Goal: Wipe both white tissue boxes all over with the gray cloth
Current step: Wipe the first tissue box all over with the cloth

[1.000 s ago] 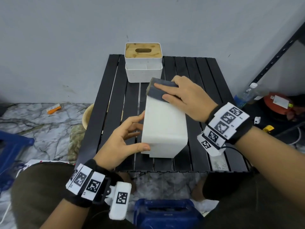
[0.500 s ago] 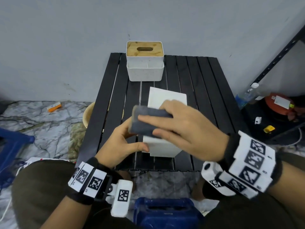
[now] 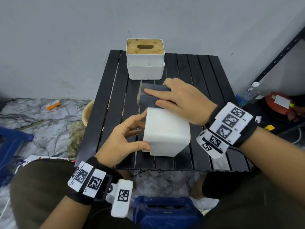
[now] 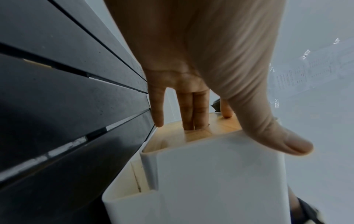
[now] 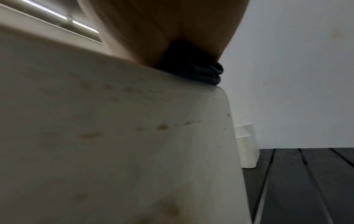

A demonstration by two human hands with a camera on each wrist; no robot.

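Note:
The near white tissue box (image 3: 166, 131) lies on its side on the black slatted table (image 3: 206, 76). My left hand (image 3: 140, 129) grips its left end: the fingers (image 4: 186, 113) press the wooden lid (image 4: 201, 134) and the thumb lies over the near white face. My right hand (image 3: 181, 100) holds the folded gray cloth (image 3: 151, 96) down on the far end of the box's upper face. In the right wrist view the cloth (image 5: 206, 72) bunches under the palm at the edge of the box (image 5: 114, 136). The second white tissue box (image 3: 145, 66), with a wooden slotted lid, stands upright at the table's back edge.
A wall rises right behind the table. A blue object (image 3: 165, 212) sits between my knees below the front edge. A black shelf frame (image 3: 277, 57), a bottle (image 3: 247, 95) and a red item (image 3: 279, 103) stand to the right, a pale bowl (image 3: 87, 111) to the left.
The right hand pulled the cloth from the far end of the box's top toward me, lifted it, and is now back at the far end. The left hand kept its hold.

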